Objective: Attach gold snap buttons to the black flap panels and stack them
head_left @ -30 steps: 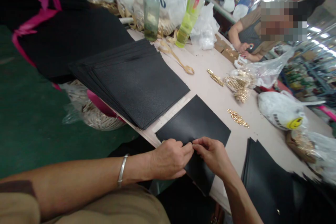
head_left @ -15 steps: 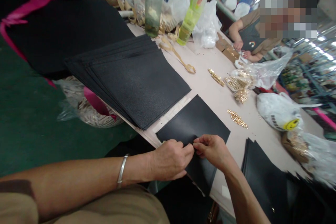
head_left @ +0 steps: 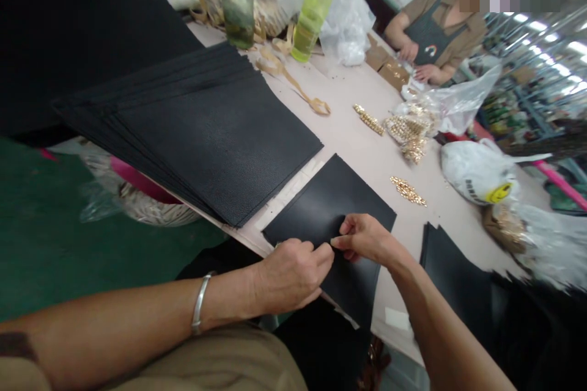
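A black leather-like sheet [head_left: 321, 201] lies on the table in front of me, its lower edge at the table's near side. Over that edge, my left hand [head_left: 293, 272] is closed, fingertips pinched together. My right hand [head_left: 364, 237] faces it above the sheet, thumb and forefinger pinched and almost touching the left fingertips. Whatever sits between the fingers is too small or hidden to make out. Past the sheet, to the right, is a small heap of shiny gold-coloured metal pieces [head_left: 408, 190].
A stack of black sheets [head_left: 215, 128] lies left; more black sheets [head_left: 454, 269] lie right. A bluish bottle [head_left: 236, 6] and a green bottle [head_left: 312, 18] stand behind. A bag of gold pieces [head_left: 410, 131] and a white bag [head_left: 477, 171] lie farther back. Another person [head_left: 433, 30] works opposite.
The view has shifted, so the table's things sit slightly lower left. My right hand has tilted a little, its fingers more curled; both hands stay together over the sheet.
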Tool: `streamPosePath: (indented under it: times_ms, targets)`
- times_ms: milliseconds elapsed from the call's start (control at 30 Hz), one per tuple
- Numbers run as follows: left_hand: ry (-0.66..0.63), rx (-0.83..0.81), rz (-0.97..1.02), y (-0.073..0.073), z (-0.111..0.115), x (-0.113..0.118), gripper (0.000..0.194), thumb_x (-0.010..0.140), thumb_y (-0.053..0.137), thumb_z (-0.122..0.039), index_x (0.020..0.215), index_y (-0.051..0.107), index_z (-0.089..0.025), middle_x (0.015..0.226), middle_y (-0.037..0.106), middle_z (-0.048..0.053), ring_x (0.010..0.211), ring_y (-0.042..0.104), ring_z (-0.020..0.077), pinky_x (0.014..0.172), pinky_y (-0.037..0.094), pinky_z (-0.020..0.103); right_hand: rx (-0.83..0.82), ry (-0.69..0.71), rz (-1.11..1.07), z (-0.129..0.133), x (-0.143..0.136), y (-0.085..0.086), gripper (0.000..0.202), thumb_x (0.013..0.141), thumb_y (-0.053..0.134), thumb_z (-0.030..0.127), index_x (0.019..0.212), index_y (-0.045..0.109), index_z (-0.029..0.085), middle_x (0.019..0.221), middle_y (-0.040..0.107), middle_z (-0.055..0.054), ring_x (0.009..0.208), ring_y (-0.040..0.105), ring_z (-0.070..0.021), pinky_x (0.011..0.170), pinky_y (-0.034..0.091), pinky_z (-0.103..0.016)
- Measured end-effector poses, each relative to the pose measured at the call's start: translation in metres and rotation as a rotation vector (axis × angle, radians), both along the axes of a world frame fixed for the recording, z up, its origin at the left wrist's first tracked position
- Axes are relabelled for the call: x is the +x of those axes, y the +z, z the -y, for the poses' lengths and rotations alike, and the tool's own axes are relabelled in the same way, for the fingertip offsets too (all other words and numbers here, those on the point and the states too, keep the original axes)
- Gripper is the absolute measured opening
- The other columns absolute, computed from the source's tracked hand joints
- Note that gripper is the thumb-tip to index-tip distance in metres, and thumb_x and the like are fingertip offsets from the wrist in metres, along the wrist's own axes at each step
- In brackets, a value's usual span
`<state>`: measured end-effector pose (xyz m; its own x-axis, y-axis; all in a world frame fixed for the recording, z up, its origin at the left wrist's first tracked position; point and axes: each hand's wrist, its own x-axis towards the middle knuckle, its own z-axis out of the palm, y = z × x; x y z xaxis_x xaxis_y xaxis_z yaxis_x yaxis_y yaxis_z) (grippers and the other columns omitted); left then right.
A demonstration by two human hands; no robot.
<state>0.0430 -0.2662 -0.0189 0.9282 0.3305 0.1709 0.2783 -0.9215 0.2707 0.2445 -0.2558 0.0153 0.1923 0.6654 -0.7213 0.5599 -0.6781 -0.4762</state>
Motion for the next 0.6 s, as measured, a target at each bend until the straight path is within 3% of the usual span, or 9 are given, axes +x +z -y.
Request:
streamPosePath:
  times_ms: [100,200,300,400,600]
  targets:
    - [0.020,-0.013,0.005,0.000,-0.001,0.001,0.037,0.085,0.054,-0.027,0.120,0.055,-0.014,0.103,0.060,0.007,0.075,0.060,0.0222,0.058,0.048,0.037,0.139,0.063,0.130,0.010,0.002,0.002,0.027,0.067,0.078,0.029,0.082,0.057,0.019,0.054,0.062,0.002,0.050,0.061,-0.0162,0.045,0.044,-0.023]
    - [0.047,-0.030,0.023,-0.001,-0.002,0.002,0.028,0.087,0.050,-0.020,0.114,0.057,-0.019,0.109,0.061,0.007,0.077,0.063,0.0208,0.061,0.049,0.034,0.371,0.117,0.384,0.034,0.011,0.007,0.033,0.073,0.075,0.045,0.092,0.064,0.019,0.077,0.069,-0.004,0.071,0.065,-0.0202,0.063,0.048,-0.029]
    - [0.045,-0.035,0.059,-0.003,0.000,0.001,0.024,0.089,0.047,-0.017,0.110,0.058,-0.021,0.109,0.061,0.006,0.076,0.063,0.0190,0.062,0.049,0.032,0.480,-0.051,0.596,0.064,0.026,0.008,0.045,0.081,0.063,0.053,0.112,0.063,0.020,0.101,0.069,-0.009,0.085,0.065,-0.0235,0.078,0.049,-0.036]
    - [0.042,-0.013,0.061,-0.005,0.002,0.002,0.021,0.088,0.049,-0.015,0.106,0.059,-0.021,0.098,0.061,0.005,0.072,0.063,0.0198,0.059,0.049,0.032,0.450,-0.208,0.523,0.087,0.039,0.002,0.058,0.080,0.063,0.057,0.126,0.057,0.022,0.101,0.069,-0.009,0.084,0.067,-0.0249,0.076,0.051,-0.037]
    - [0.051,-0.007,0.054,0.001,0.012,0.004,0.021,0.090,0.048,-0.014,0.106,0.061,-0.021,0.093,0.060,0.006,0.073,0.063,0.0213,0.060,0.051,0.033,0.475,-0.402,0.462,0.108,0.049,-0.008,0.069,0.074,0.067,0.056,0.131,0.055,0.019,0.106,0.069,-0.013,0.093,0.068,-0.0297,0.073,0.054,-0.037]
